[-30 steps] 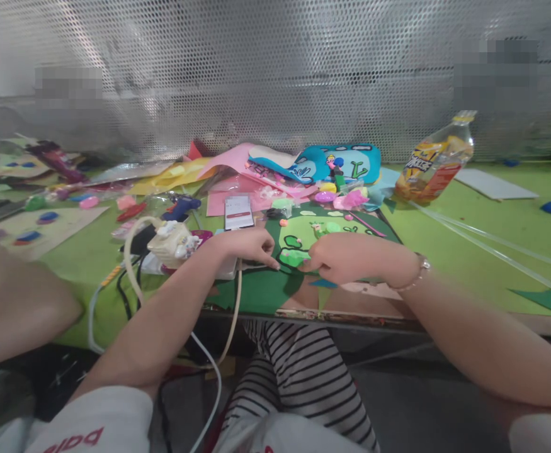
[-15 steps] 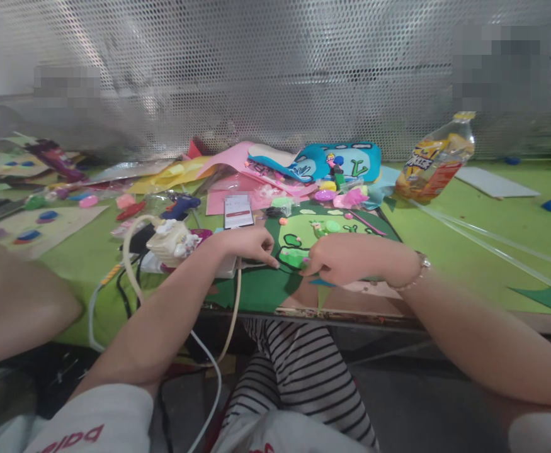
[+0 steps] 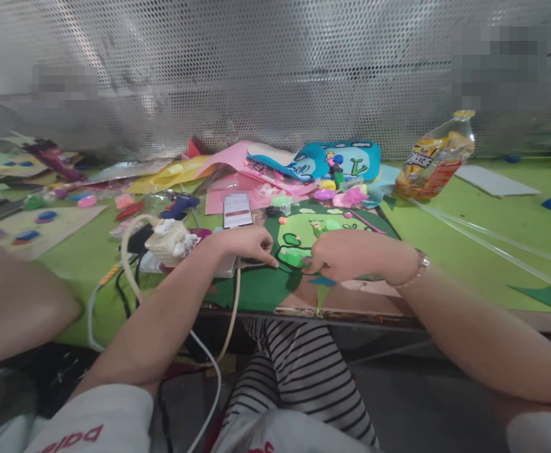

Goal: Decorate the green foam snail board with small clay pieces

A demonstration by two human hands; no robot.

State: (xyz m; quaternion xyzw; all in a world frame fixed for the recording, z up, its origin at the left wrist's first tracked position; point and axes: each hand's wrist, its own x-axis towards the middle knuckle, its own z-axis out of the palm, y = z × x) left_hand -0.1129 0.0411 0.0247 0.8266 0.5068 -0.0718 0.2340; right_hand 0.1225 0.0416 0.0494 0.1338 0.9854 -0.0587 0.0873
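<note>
A clay picture on a dark green sheet lies in front of me, with a light green panel and raised clay shapes outlined in black. Beside its left edge is my left hand, fingers bent in and one fingertip down at the black outline. My right hand is closed over the picture's right part, its fingertips touching the right end of a light green clay piece. Anything pinched in either hand is too small or hidden to make out. A thin black outline runs around that clay piece between the fingertips.
A phone stands behind my left hand, near a power adapter with cables. Clay lumps and a blue clay picture lie at the back. A snack bottle leans right. Another person's arm rests at left.
The fingertips of my right hand have shifted slightly up and right along the clay piece, showing more of its end. My left hand stays nearly in place.
</note>
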